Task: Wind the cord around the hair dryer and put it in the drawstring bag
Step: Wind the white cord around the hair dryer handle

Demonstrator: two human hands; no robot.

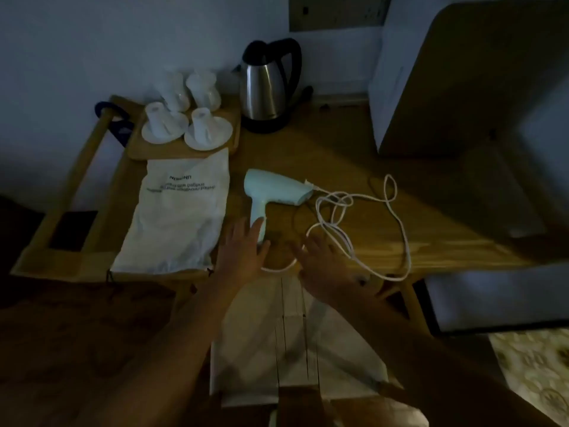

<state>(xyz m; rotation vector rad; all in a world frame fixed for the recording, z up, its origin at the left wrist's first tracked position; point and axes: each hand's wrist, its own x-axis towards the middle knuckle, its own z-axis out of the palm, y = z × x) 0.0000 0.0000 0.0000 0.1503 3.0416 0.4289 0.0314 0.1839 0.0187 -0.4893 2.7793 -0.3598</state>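
1. Dim light covers a wooden table [354, 155] set against a pale wall; you stand at its near edge, looking down.
2. Nearest you, your left hand [243, 251] reaches forward with fingers straight and spread, fingertips touching the handle of the hair dryer [271, 192]. It holds nothing yet.
3. Your right hand [326, 266] hovers just beside it, fingers loosely spread, over the near stretch of the cord [363, 223]. Whether it touches the cord is too dark to tell.
4. Judging by this, you are at the very start: the cord lies loose, in tangled loops trailing toward the right side and near edge, none wound.
5. The next move likely calls for gripping the handle with one hand and gathering cord with the other, freeing the loops as you go.
6. The drawstring bag [178, 211] lies flat near the left edge, mouth towards you, well clear of the dryer.
7. Farther back, upturned cups [184, 115] sit on a wooden tray [234, 118] at the far left.
8. A steel kettle [268, 87] stands by the far edge; neither blocks your work.
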